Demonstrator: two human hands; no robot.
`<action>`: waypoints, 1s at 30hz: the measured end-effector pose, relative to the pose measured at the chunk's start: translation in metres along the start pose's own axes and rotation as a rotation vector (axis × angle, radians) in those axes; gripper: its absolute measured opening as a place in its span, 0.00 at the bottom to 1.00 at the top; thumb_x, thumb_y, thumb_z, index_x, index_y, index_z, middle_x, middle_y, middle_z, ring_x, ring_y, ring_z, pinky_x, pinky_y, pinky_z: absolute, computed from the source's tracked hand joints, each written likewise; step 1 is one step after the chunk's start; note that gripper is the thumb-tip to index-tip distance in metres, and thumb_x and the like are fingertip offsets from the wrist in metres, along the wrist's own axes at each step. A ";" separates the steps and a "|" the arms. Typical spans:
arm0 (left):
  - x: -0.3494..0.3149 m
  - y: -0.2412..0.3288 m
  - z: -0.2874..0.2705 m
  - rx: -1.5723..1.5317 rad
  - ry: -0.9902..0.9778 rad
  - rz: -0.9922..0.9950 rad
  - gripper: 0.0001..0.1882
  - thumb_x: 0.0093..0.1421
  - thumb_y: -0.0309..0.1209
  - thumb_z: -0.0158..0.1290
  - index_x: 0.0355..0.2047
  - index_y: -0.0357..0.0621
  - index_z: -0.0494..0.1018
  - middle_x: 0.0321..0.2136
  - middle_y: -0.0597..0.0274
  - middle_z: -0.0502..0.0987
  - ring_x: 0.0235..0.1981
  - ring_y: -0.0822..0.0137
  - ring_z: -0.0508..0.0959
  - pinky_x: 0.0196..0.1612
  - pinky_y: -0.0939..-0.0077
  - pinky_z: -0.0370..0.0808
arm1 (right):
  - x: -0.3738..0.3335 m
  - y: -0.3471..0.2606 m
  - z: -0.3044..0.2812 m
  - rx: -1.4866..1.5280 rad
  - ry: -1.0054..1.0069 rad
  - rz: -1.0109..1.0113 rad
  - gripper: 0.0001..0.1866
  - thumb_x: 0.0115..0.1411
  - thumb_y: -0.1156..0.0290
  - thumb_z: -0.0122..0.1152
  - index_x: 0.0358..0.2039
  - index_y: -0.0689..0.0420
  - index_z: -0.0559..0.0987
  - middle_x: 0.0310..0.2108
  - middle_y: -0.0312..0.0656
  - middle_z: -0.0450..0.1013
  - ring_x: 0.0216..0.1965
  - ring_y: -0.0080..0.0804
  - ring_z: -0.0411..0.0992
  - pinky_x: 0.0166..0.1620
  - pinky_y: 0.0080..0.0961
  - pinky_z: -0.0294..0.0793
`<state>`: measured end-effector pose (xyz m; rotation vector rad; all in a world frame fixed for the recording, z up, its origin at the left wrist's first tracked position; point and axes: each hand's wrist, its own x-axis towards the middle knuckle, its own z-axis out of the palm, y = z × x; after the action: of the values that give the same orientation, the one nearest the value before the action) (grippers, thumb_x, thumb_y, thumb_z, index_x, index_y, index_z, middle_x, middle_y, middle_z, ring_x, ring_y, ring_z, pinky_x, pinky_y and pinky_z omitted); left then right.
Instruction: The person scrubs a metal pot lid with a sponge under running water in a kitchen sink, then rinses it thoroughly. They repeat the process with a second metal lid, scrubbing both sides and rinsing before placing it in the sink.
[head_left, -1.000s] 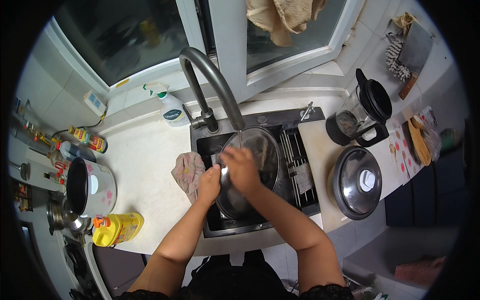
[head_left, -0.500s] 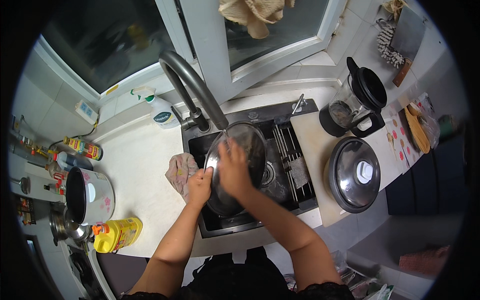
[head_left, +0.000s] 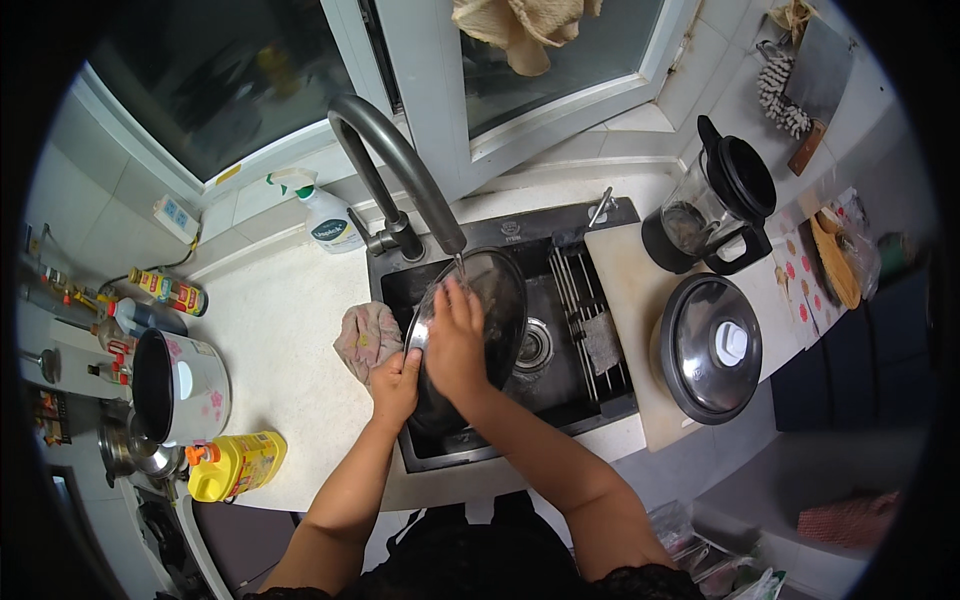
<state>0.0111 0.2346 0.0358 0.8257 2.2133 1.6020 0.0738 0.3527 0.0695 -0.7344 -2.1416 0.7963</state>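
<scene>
A person's left hand [head_left: 397, 388] grips the near left edge of a glass lid [head_left: 503, 300], thumb up along the metal rim, the lid tilted within a black sink [head_left: 560, 400]. Just right of that grip, the right hand [head_left: 455, 345] lies against the lid's upper face with fingers pointing away from the body; whether it closes on anything under the palm cannot be told. Directly beyond the hands, a thin stream of water from a curved gray faucet [head_left: 408, 175] falls near the right fingertips. To the right of the grip, past the lid, sit the round drain [head_left: 532, 346] and a rack of metal bars [head_left: 570, 305] bearing a gray pad [head_left: 602, 345]. Just left of the grip, a crumpled pinkish cloth [head_left: 368, 340] rests on the white counter [head_left: 270, 310], with a spray bottle [head_left: 331, 220] farther back. Farther left stand a white pot [head_left: 205, 385] with pink flowers and, nearer the body, a yellow jug [head_left: 240, 466] with an orange cap. Well to the right of the hands, a pale cutting board [head_left: 622, 262] borders the sink, a lidded pot [head_left: 705, 360] upon it and a blender jug [head_left: 700, 215] behind.
</scene>
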 end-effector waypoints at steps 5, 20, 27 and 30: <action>-0.006 0.010 -0.004 -0.032 -0.022 -0.017 0.22 0.64 0.40 0.50 0.17 0.36 0.68 0.13 0.73 0.63 0.18 0.79 0.60 0.21 0.77 0.59 | 0.037 0.053 0.006 -0.179 -0.008 0.037 0.26 0.59 0.68 0.52 0.56 0.65 0.65 0.61 0.57 0.55 0.59 0.60 0.54 0.62 0.48 0.52; 0.010 -0.005 -0.002 0.034 -0.118 -0.040 0.20 0.62 0.38 0.52 0.18 0.37 0.67 0.14 0.68 0.64 0.20 0.78 0.62 0.22 0.76 0.61 | 0.025 0.015 -0.013 -0.036 -0.182 -0.098 0.25 0.61 0.66 0.51 0.60 0.49 0.65 0.64 0.55 0.51 0.65 0.58 0.44 0.64 0.48 0.46; 0.002 0.027 -0.003 -0.163 -0.127 -0.089 0.18 0.64 0.39 0.50 0.27 0.34 0.75 0.22 0.69 0.73 0.25 0.78 0.68 0.30 0.81 0.66 | 0.058 0.158 -0.011 0.190 -0.082 0.382 0.27 0.65 0.57 0.39 0.61 0.56 0.61 0.61 0.61 0.54 0.64 0.57 0.48 0.65 0.43 0.45; 0.005 0.038 -0.008 -0.219 -0.052 -0.101 0.18 0.65 0.38 0.49 0.31 0.33 0.76 0.26 0.66 0.76 0.28 0.77 0.71 0.33 0.82 0.68 | 0.028 0.195 -0.010 0.301 -0.076 0.479 0.27 0.65 0.58 0.38 0.62 0.57 0.60 0.62 0.58 0.54 0.64 0.58 0.47 0.65 0.40 0.45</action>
<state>0.0136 0.2399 0.0742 0.6756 1.9671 1.7144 0.1142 0.5008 -0.0539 -1.0820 -1.8673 1.3812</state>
